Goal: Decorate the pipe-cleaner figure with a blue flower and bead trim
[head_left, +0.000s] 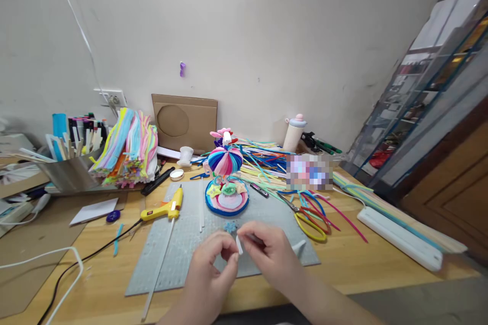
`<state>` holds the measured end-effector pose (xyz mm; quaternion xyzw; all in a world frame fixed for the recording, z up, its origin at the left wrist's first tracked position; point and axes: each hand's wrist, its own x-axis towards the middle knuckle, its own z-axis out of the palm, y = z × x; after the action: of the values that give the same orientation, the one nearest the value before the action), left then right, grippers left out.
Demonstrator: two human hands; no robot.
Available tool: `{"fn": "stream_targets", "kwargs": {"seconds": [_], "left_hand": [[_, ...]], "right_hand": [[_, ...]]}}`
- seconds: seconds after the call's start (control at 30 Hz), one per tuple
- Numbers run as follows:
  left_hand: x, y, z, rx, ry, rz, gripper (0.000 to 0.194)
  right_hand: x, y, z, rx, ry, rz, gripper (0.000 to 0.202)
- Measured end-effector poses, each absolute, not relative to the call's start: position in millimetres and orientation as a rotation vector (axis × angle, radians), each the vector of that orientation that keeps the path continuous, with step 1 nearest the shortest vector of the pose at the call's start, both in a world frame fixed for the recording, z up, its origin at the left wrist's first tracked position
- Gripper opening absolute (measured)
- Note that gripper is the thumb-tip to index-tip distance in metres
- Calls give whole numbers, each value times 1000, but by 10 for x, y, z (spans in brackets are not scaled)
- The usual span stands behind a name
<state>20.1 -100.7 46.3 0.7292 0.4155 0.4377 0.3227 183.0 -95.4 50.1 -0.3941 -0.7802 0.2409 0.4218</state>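
Note:
My left hand [213, 266] and my right hand [270, 254] meet over the front of a grey cutting mat [179, 264]. Pinched between their fingertips is a short white strip [239, 245], perhaps a bit of pipe cleaner. Just behind the fingers lies a small light blue snowflake-like piece [230, 226]. Farther back stands a pipe-cleaner ornament: a striped balloon-like ball [224, 161] with a pink and white figure on top, above a round blue-rimmed base [226, 209] bearing star shapes. Another white strip [299, 248] lies partly behind my right hand.
Left, a yellow glue gun [163, 209] with a glue stick trails a black cord. Right are yellow- and orange-handled scissors [312, 226] and a white power strip [400, 237]. Bundled pipe cleaners [129, 147], a metal bin [70, 172], cardboard [206, 122] and a bottle [294, 134] stand behind.

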Motion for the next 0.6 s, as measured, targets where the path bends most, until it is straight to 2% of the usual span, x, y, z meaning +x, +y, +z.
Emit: {"fn": "stream_targets", "kwargs": {"seconds": [0.2, 0.43, 0.6], "left_hand": [[187, -967, 465, 1789, 1168, 1205, 9], [235, -1029, 461, 1918, 1081, 1166, 11], [219, -1012, 494, 1740, 1146, 1196, 9]], "right_hand": [[1819, -1076, 487, -1007, -2265, 356, 15], [1888, -1027, 601, -1032, -2054, 569, 14], [1883, -1080, 532, -1029, -2321, 356, 16]]}}
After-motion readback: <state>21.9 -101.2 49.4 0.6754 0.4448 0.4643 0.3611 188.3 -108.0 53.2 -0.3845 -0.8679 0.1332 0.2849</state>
